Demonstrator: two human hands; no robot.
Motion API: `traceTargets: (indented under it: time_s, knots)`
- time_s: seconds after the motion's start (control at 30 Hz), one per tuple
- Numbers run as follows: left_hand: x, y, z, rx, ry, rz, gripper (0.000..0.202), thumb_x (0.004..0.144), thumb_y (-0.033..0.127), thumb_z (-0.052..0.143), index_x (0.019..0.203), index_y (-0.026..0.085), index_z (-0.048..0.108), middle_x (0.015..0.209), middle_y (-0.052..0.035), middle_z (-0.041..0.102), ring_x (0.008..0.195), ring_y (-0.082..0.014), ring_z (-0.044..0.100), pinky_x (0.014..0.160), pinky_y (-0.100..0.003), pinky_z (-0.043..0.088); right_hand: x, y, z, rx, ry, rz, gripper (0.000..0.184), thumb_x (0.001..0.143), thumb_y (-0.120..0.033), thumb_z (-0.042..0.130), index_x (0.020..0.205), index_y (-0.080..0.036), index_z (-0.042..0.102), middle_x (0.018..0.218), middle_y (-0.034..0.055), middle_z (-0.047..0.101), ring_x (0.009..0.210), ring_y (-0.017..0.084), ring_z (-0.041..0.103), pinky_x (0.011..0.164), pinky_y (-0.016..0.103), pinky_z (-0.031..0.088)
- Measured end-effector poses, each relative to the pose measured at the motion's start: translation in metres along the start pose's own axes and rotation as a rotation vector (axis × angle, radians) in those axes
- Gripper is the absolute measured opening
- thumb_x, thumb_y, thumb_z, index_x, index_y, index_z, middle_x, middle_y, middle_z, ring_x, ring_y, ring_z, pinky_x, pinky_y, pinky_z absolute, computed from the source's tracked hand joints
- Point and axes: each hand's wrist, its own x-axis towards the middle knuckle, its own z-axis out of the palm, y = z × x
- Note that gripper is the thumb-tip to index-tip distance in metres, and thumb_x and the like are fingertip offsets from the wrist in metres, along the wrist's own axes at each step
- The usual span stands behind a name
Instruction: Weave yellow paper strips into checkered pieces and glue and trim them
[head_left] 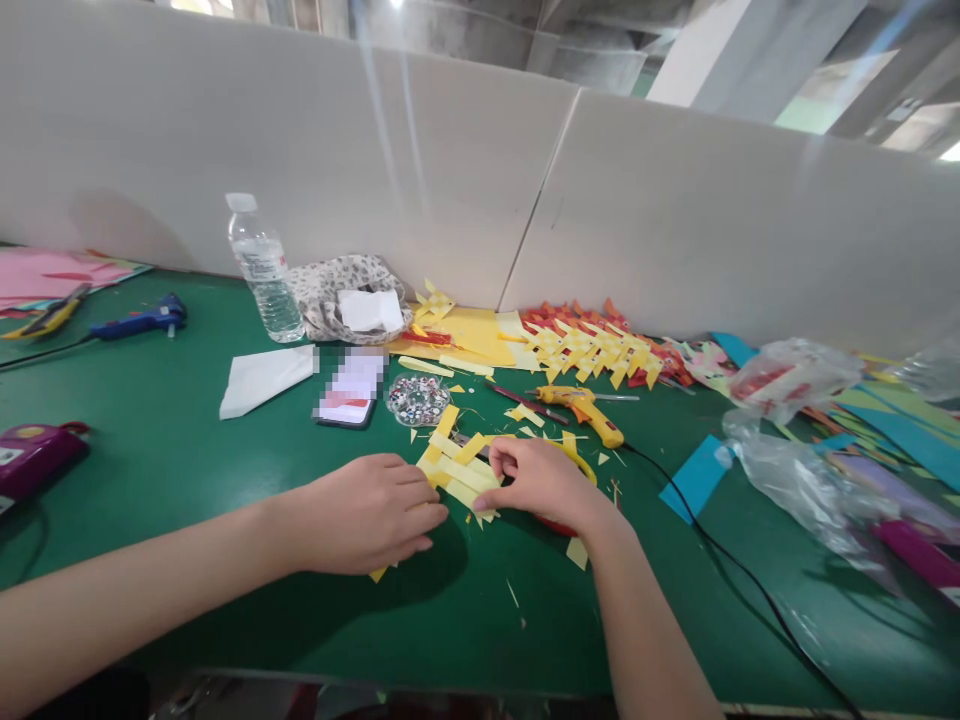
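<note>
Pale and deeper yellow paper strips [459, 472] cross over each other in a small woven piece between my two hands. My left hand [379, 512] is closed at its left side, palm down over a paper strip; a yellow end [378, 575] pokes out below. At the right side my right hand [544, 480] is curled, its thumb and forefinger closing on a strip's end. Scissors with a yellow and red handle [581, 462] lie partly hidden under my right hand. Small yellow scraps [577, 552] are scattered about.
Behind lie a yellow glue gun [585, 405], a round tray of small beads [418, 400], a phone [351, 388] and finished yellow woven fish [592, 350]. A water bottle [266, 275] stands back left near a blue glue gun [139, 318]. A black cord [739, 570] crosses the right.
</note>
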Motion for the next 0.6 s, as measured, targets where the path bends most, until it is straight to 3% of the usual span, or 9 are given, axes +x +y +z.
traceTargets:
  time_s: [0.1,0.2,0.3,0.4,0.5,0.6]
  knots:
    - [0.002,-0.003,0.006,-0.022,0.013,0.051,0.025,0.089,0.020,0.036,0.101,0.020,0.058,0.089,-0.0062,0.066,0.079,-0.0154,0.061,0.071,-0.027,0.046,0.001,-0.010,0.001,0.034,0.075,-0.016,0.037,0.063,-0.055,0.065,0.064,-0.023,0.047,0.053,-0.0057,0.043,0.048,0.010,0.039,0.047,0.024,0.024]
    - [0.000,-0.007,0.011,-0.049,0.058,-0.036,0.025,0.089,0.020,0.034,0.095,0.020,0.058,0.082,-0.0045,0.065,0.070,-0.0136,0.060,0.061,-0.025,0.045,0.005,-0.018,0.003,0.005,0.185,-0.062,0.033,0.071,-0.053,0.059,0.064,-0.022,0.049,0.054,-0.0043,0.043,0.054,0.012,0.044,0.052,0.024,0.029]
    - [0.003,-0.011,0.014,-0.076,0.079,-0.331,0.025,0.089,0.028,0.035,0.093,0.019,0.057,0.083,-0.0043,0.064,0.070,-0.0151,0.059,0.056,-0.026,0.043,0.011,-0.016,0.008,-0.012,0.329,-0.067,0.026,0.077,-0.048,0.055,0.073,-0.022,0.054,0.064,-0.0007,0.052,0.066,0.015,0.050,0.058,0.026,0.035]
    - [0.013,-0.015,0.015,-0.168,0.015,-0.589,0.038,0.085,0.048,0.038,0.097,0.017,0.056,0.094,-0.0077,0.062,0.084,-0.0208,0.059,0.059,-0.029,0.044,0.016,-0.007,0.013,-0.026,0.437,-0.073,0.023,0.081,-0.040,0.053,0.090,-0.021,0.058,0.082,0.0037,0.059,0.080,0.018,0.054,0.068,0.029,0.040]
    - [0.022,-0.016,0.017,-0.273,-0.038,-0.697,0.049,0.079,0.059,0.039,0.100,0.017,0.055,0.103,-0.0092,0.058,0.097,-0.0255,0.054,0.071,-0.034,0.045,0.019,-0.001,0.017,-0.058,0.443,-0.114,0.022,0.078,-0.040,0.058,0.087,-0.020,0.061,0.086,0.0047,0.061,0.085,0.020,0.055,0.072,0.031,0.042]
    - [0.027,-0.016,0.023,-0.370,-0.078,-0.736,0.057,0.071,0.065,0.047,0.101,0.018,0.053,0.105,-0.0096,0.055,0.100,-0.0275,0.050,0.077,-0.038,0.043,0.019,-0.002,0.018,-0.072,0.417,-0.116,0.014,0.074,-0.035,0.063,0.074,-0.021,0.061,0.077,0.0025,0.061,0.079,0.019,0.055,0.067,0.030,0.041]
